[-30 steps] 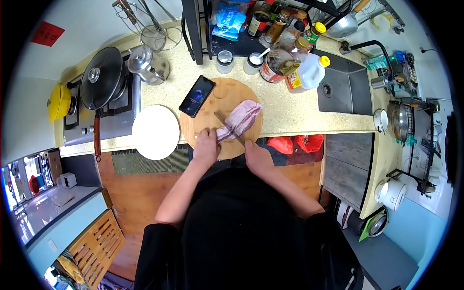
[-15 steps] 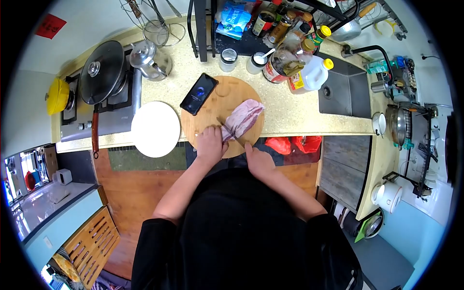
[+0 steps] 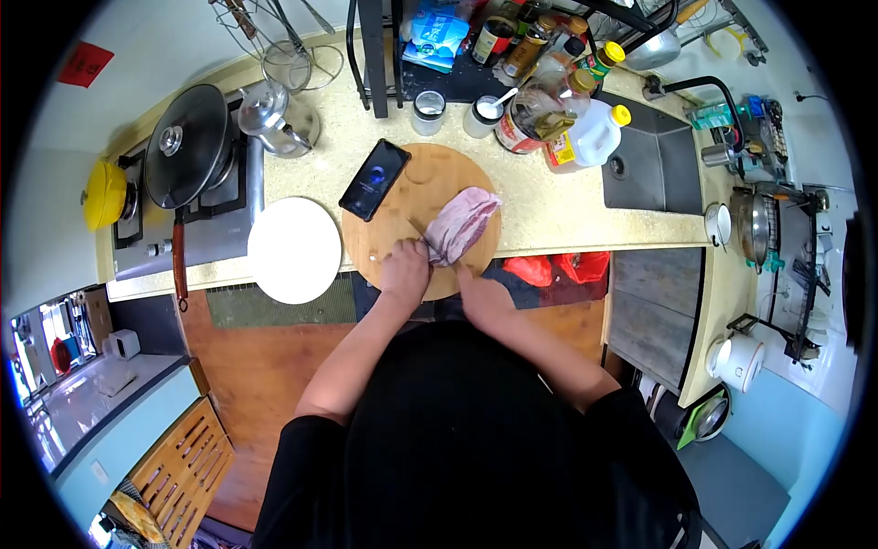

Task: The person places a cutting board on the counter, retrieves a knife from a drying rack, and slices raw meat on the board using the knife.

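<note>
Right hand [image 3: 485, 297] clamps a partly hidden knife [image 3: 415, 226], left hand's grip [image 3: 405, 272] on meat [image 3: 464, 224] unclear.

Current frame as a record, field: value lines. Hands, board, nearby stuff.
left hand: at the near end of the meat
right hand: holding the knife
knife: across the meat's near end, partly hidden
board: round, wooden, under meat and phone
phone: far-left edge of board, screen up
left of board: white plate
beyond board: two jars
</note>
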